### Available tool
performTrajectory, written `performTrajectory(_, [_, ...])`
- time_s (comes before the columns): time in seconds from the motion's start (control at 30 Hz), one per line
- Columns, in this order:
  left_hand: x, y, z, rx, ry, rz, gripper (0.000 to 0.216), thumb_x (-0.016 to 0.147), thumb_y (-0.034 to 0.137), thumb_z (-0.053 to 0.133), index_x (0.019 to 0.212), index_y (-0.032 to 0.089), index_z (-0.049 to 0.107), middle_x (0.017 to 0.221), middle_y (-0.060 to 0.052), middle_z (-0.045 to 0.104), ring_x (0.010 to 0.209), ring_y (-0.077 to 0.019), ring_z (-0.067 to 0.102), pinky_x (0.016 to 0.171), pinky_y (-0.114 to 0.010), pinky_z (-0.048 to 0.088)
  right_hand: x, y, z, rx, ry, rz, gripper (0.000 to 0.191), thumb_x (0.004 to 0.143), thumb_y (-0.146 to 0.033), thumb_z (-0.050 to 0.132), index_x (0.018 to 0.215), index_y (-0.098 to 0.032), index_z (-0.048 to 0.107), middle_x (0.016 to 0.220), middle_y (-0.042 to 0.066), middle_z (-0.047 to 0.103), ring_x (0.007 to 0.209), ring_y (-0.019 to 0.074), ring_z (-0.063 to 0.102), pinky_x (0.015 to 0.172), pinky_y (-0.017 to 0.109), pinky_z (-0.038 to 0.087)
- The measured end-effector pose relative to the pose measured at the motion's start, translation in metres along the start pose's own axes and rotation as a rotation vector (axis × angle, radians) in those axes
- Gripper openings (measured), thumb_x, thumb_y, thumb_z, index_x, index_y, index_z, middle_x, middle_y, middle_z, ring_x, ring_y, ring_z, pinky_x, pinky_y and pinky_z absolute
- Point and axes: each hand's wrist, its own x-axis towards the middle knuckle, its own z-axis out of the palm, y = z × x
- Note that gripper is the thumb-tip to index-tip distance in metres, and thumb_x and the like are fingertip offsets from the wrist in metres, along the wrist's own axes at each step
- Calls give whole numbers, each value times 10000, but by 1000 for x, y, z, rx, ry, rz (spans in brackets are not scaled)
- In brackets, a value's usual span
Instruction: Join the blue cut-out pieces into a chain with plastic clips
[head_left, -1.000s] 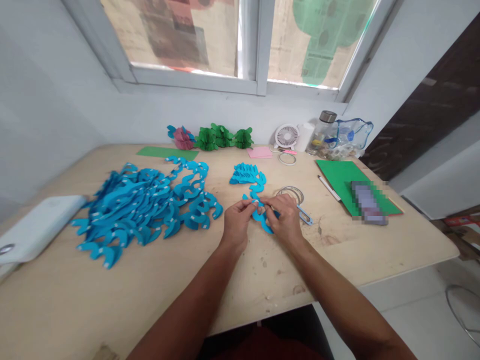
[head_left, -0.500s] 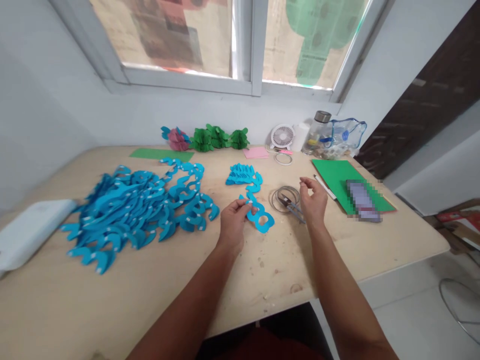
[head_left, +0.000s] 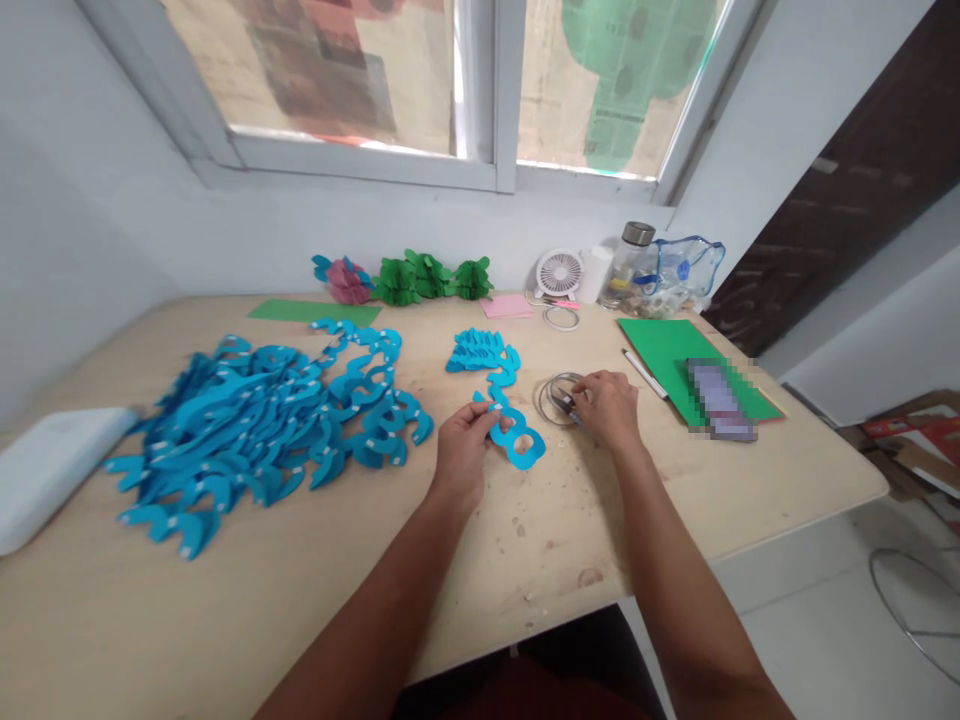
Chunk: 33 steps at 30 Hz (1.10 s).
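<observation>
My left hand [head_left: 463, 450] pinches a strip of joined blue paper curves [head_left: 517, 435] with ring-shaped openings. This strip leads back to a small folded stack of blue paper [head_left: 478, 350]. My right hand [head_left: 609, 408] is closed, its fingertips down at a small tool with dark jaws [head_left: 561, 400] lying across a thin grey ring [head_left: 541, 398]. The hand covers the tool's handles, and what its fingers grip is hidden. On the left lies a large heap of blue paper curves [head_left: 255, 420] with small white patches.
Green paper flowers [head_left: 427, 275], a pink one [head_left: 349, 280], a small fan [head_left: 559, 272] and a bottle [head_left: 628, 265] line the wall. Right of my hand are a white pen [head_left: 645, 373], green sheets [head_left: 656, 345] and a phone [head_left: 721, 400]. A white case [head_left: 64, 470] lies far left.
My right hand has come left and down from above the tool's handles to the tool and ring. The left hand keeps its pinch on the blue paper strip.
</observation>
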Motion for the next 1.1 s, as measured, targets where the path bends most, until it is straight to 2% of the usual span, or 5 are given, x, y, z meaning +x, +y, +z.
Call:
performTrajectory(0.23, [1,-1,0,8,-10,3,197,561,228,734,709,143,634,557,1,620,549,-123,563,570,-237,414,-2,-4,1,16,-32,-92,187,773,-152,565,862,-252,695,966,72,648,967,256,469,748,371,310])
performTrajectory(0.7, [0,-1,0,11,-15,-5,218,557,250,745,714,144,638,567,-3,623,555,-130,570,577,-245,414,-5,-6,5,-19,6,-99,173,748,-131,593,841,-238,691,985,95,630,1000,269,441,759,380,301])
performTrajectory(0.93, [-5,0,3,74,-92,-4,164,578,231,719,691,136,648,611,-31,650,593,-137,577,595,-251,422,-5,-6,6,-26,-2,-67,142,750,-139,581,807,-221,682,985,90,633,988,265,447,757,378,303])
performTrajectory(1.1, [-8,0,4,88,-117,-10,181,575,237,721,706,136,647,612,-35,651,584,-139,576,575,-249,414,-5,-6,4,-58,-12,-35,143,771,-215,584,880,-206,678,1009,109,624,1002,277,437,768,391,307])
